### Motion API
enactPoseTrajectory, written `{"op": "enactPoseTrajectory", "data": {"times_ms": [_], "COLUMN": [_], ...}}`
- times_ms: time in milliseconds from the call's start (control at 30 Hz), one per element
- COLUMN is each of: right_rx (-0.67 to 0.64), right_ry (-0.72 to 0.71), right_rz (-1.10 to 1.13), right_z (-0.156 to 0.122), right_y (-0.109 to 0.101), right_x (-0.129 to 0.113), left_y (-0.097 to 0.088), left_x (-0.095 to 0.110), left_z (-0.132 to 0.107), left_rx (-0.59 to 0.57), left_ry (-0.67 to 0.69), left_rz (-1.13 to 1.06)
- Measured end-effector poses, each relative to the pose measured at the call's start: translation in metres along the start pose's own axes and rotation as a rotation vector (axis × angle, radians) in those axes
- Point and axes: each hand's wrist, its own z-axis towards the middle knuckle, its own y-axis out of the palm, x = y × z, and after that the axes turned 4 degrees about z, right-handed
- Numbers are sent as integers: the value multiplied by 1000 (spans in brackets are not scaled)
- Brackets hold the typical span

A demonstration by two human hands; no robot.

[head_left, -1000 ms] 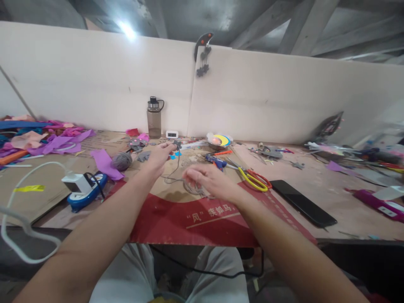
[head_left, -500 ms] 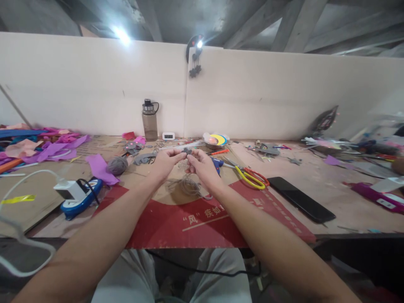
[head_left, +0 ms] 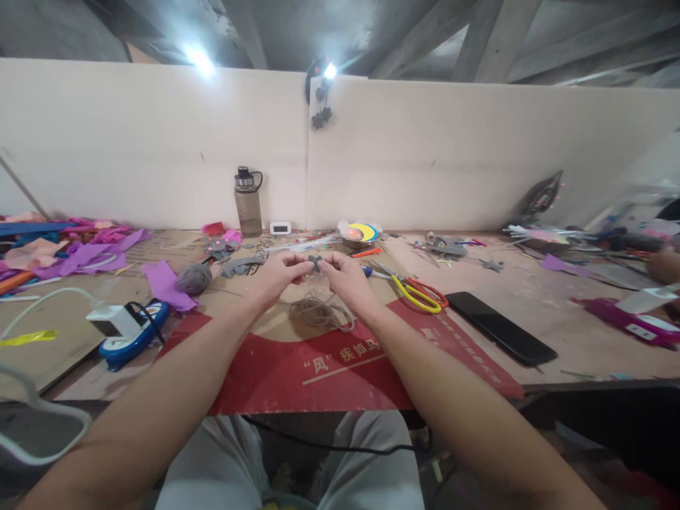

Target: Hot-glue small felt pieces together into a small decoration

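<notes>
My left hand (head_left: pixel 280 275) and my right hand (head_left: pixel 345 275) meet above the middle of the table, both pinching a small grey felt piece (head_left: pixel 316 263) between their fingertips. Grey string hangs from it down to a loose coil of grey string (head_left: pixel 319 312) lying on the red-and-brown cardboard sheet (head_left: pixel 297 368) just below the hands.
Yellow-and-red scissors (head_left: pixel 417 292), a blue glue gun and a black phone (head_left: pixel 500 337) lie to the right. A grey yarn ball (head_left: pixel 193 278), purple felt scraps (head_left: pixel 164 282) and a blue power strip with white charger (head_left: pixel 127 327) sit left. A water bottle (head_left: pixel 247 201) stands at the back wall.
My right hand rose from the string coil and joined my left hand at the grey felt piece. Both hands now hold it together, a little nearer to me.
</notes>
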Motion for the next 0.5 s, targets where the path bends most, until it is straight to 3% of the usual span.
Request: {"op": "enactPoseTrajectory", "data": {"times_ms": [267,500], "right_rx": [-34,-296], "right_ry": [19,-67], "right_rz": [-18,-186], "right_z": [1,-9], "right_y": [-1,3], "right_x": [1,-4], "left_y": [-5,-31], "left_x": [-9,-17], "left_z": [7,17], "left_rx": [146,489], "left_ry": [-24,108], "left_rz": [38,200]}}
